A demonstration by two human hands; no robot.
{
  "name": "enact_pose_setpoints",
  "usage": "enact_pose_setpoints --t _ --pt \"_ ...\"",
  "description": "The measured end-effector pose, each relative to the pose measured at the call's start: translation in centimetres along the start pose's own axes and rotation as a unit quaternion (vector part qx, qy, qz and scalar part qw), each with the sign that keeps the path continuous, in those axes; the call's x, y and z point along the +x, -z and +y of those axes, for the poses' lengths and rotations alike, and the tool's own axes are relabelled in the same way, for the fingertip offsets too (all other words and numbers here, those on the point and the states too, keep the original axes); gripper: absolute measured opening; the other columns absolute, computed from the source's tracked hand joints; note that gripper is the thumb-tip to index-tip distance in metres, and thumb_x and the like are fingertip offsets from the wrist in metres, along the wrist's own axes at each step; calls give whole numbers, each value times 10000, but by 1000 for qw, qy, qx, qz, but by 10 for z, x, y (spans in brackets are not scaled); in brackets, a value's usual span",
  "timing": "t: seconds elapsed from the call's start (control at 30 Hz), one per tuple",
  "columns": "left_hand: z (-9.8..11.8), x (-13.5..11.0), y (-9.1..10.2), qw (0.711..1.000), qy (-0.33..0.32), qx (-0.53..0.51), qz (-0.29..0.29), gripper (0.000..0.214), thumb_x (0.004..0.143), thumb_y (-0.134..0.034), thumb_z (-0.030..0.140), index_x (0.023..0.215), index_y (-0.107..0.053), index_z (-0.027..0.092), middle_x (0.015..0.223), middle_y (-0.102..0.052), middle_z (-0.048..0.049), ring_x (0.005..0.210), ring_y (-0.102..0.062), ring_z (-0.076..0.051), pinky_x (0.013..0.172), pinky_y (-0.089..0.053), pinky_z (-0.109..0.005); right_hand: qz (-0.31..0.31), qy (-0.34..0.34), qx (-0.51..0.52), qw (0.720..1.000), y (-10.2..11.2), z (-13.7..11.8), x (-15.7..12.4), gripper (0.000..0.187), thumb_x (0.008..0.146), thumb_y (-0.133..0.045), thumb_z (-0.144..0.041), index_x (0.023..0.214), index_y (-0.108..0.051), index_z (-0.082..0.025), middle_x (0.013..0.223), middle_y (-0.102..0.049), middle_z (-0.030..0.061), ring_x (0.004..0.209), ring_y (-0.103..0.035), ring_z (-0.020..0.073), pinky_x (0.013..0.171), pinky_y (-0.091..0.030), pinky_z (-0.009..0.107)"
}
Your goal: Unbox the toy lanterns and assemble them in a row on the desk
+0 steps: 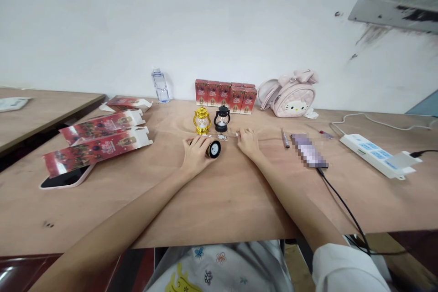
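My left hand (196,151) is closed around a small black and gold lantern part (213,149) that lies on its side on the wooden table (219,200). My right hand (248,141) rests on the table just right of it, fingers curled over tiny silver pieces (223,137); what it holds is too small to name. Behind the hands stand a gold mini lantern (201,121) and a black mini lantern (222,119), both upright.
A row of red boxes (226,96), a water bottle (160,85) and a pink bag (290,96) line the wall. Flattened red cartons (97,143) lie left over a phone (65,178). A screwdriver (285,138), a cabled phone (309,150) and a power strip (376,155) lie right.
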State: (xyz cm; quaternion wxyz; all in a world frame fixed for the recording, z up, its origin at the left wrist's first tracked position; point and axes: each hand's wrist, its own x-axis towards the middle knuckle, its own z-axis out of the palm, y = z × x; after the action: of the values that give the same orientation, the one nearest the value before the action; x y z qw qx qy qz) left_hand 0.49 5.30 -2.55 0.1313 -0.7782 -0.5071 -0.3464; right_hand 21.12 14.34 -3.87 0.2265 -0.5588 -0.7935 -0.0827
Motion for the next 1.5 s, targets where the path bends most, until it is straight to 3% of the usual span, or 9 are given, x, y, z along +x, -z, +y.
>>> enact_pose_setpoints --t 0.17,0.3,0.4,0.7,0.9,1.1,1.27,1.5 --pt "-1 0 -1 1000 -12 8 5 347 740 -664 312 1056 -553 221 1025 -679 -62 985 -581 -250 817 -252 -393 90 84 36 992 6 -10 -20 168 903 -472 -217 936 -615 -137 907 -685 104 884 -534 237 765 -346 328" --pt "0 1 -1 1000 -20 19 9 322 755 -655 324 1047 -561 226 1022 -682 -63 983 -581 -250 801 -254 -389 197 202 70 957 15 -28 -44 194 921 -488 -252 796 -609 -167 784 -682 54 768 -537 181 720 -344 299" --pt "1 1 0 999 -35 22 9 302 758 -652 333 1025 -568 220 1014 -684 -63 972 -584 -253 793 -254 -391 240 269 89 928 23 -39 -53 143 904 -533 -223 805 -621 -170 778 -689 30 730 -533 150 690 -341 287" --pt "3 1 -1 996 -92 0 1 296 807 -601 377 1044 -563 203 995 -702 -68 928 -604 -234 815 -243 -406 246 302 118 913 27 -44 -55 144 884 -582 -271 803 -654 -177 773 -693 24 736 -537 139 682 -346 292" --pt "4 1 -2 996 -81 -15 -24 319 823 -578 405 1069 -570 202 1023 -699 -74 947 -598 -232 834 -248 -402 240 282 102 923 30 -47 -56 172 890 -570 -296 797 -653 -177 837 -690 44 752 -541 144 685 -353 288" --pt "4 0 -2 997 -70 -24 -21 323 830 -572 402 1084 -567 202 1033 -693 -82 974 -590 -243 843 -253 -395 249 303 84 916 29 -50 -57 157 911 -526 -239 828 -641 -172 942 -676 86 843 -599 155 741 -408 294" --pt "6 0 -1 997 -64 -28 -10 311 828 -555 362 1090 -569 195 1023 -696 -87 969 -593 -245 830 -263 -390 250 315 77 913 25 -50 -58 163 919 -488 -204 883 -644 -175 1040 -670 115 986 -614 184 847 -477 326" --pt "8 -2 -1 997 -69 -37 29 321 822 -557 382 1068 -583 177 998 -697 -89 916 -606 -240 796 -278 -378 277 352 7 894 22 -51 -60 220 920 -420 -147 925 -639 -173 1107 -673 112 1047 -617 200 879 -525 338"
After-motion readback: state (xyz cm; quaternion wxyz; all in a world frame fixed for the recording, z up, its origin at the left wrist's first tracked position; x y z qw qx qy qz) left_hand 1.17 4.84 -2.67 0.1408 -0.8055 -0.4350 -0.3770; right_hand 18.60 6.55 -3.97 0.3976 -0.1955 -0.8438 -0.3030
